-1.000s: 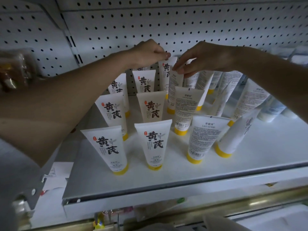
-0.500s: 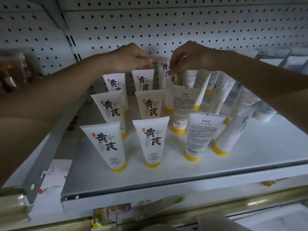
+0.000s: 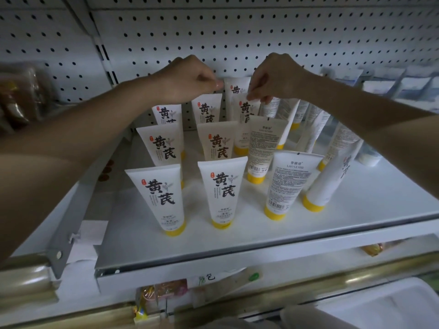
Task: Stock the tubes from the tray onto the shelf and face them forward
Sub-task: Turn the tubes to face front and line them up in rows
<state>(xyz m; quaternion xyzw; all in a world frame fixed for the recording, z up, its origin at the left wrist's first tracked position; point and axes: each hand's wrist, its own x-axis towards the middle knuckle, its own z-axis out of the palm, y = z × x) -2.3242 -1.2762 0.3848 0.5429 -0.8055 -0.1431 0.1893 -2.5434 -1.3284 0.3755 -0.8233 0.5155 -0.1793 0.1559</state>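
Observation:
White tubes with yellow caps stand cap-down on the white shelf [image 3: 356, 210]. The two left columns show their black-character fronts, such as the front tube [image 3: 161, 195]. My right hand [image 3: 273, 77] pinches the top of a third-column tube [image 3: 245, 112], whose front faces me. My left hand [image 3: 190, 79] has curled fingers, thumb and forefinger pinched at the top left corner of the rearmost tube [image 3: 235, 87]. Two tubes [image 3: 263, 148] [image 3: 289, 184] in front show their printed backs, and one tube [image 3: 327, 184] stands edge-on. More tubes crowd behind my right arm.
A pegboard wall [image 3: 261, 32] backs the shelf. Wrapped snacks [image 3: 21, 96] sit at the far left. Small packets [image 3: 161, 293] lie on the lower level under the shelf lip. A white tray [image 3: 380, 305] shows at the bottom right. The shelf's front right part is bare.
The tube under my right hand has turned from edge-on to front-facing. Both hands stay at the back row, and the camera has moved slightly.

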